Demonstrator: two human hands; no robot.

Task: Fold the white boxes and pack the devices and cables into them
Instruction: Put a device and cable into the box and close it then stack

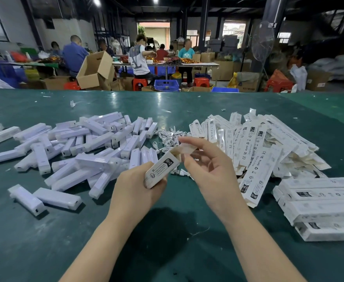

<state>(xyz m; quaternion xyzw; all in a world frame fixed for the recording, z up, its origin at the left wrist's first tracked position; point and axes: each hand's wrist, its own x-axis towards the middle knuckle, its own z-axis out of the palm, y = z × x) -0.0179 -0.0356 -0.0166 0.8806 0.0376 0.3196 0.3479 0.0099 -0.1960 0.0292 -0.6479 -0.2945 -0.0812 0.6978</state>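
The left hand [138, 186] grips a white box [163, 169] by its near end, fingers curled round its underside and thumb along the side, holding it above the green tabletop [167, 231]. The box's long axis runs from the left palm up and away to the right, so its open mouth points toward the right hand [207, 169]. That hand is at the mouth: its thumb and forefinger pinch the raised end flap [185, 148], while the other fingers hang loosely curled below and hold nothing.

The flap stands up and is not tucked in, so the box is still open at the far end. Whether a device or cable is already inside cannot be told; the mouth is turned away from the camera.

The pile of white devices [89, 147] lies to the left of the box, nearer the left hand. The tangle of white cables [167, 137] lies just beyond the box mouth, between the devices and the heap of flat unfolded boxes [254, 147] on the right. One cable plug [179, 172] lies on the tabletop just beneath the box and the right hand. A stack of folded boxes [319, 204] sits at the near right.

The right hand, free of all but the flap, looks the better placed to reach a cable.
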